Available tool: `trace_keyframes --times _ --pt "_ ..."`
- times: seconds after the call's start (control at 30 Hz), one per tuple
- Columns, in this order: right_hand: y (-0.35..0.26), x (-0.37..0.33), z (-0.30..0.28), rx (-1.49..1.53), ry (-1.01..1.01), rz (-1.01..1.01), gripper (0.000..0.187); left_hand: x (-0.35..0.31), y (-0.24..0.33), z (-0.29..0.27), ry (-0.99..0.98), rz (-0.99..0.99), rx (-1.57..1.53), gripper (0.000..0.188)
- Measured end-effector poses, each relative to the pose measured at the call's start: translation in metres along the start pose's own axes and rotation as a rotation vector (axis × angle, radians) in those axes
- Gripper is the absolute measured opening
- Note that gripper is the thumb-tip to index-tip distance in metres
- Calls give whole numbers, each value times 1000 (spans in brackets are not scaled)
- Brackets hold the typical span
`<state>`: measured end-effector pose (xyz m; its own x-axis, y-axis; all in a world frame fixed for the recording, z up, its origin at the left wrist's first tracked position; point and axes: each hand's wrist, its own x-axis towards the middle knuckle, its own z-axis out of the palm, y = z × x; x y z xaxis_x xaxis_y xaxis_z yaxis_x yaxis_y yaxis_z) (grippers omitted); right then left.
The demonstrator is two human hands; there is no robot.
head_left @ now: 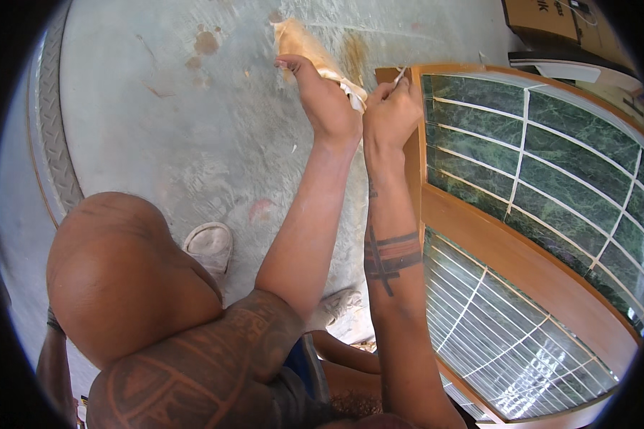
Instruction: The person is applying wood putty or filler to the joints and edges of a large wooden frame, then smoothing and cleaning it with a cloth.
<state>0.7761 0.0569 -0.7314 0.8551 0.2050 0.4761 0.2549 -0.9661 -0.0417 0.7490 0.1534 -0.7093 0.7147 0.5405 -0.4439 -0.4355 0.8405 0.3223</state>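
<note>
My left hand (329,100) is closed around a tan, crumpled, bag-like piece (304,46) with white folded edges, its thumb lying along the near side. The fingers beneath are mostly hidden. Right beside it, my right hand (393,111) pinches a thin whitish object (401,74) at the corner of a brown wooden frame (529,223). What that small object is cannot be made out. White lines cross the frame's dark green marbled upper panel (479,118) and its glossy lower panel (472,314).
The grey floor (143,107) is stained and scuffed. A ridged metal strip (57,136) edges it at left. My bent knee (122,272) and two light shoes, one left (211,243) and one near the middle (340,304), are close by. Cardboard boxes (544,21) stand at the far right.
</note>
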Motion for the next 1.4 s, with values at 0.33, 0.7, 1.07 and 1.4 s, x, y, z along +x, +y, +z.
trace_keyframes --times 0.33,0.7,1.07,1.4 --pt "-7 -1 -4 -40 -10 24 14 -5 10 1 -7 -23 -23 75" --pt "-2 -6 -4 -127 -188 72 15 3 16 2 96 -61 -96 66" --pt "-13 -3 9 -128 -330 107 18 11 28 0 -24 -5 18 92" --pt "33 -39 -77 -115 -647 115 14 2 -19 -10 -76 -211 106 99"
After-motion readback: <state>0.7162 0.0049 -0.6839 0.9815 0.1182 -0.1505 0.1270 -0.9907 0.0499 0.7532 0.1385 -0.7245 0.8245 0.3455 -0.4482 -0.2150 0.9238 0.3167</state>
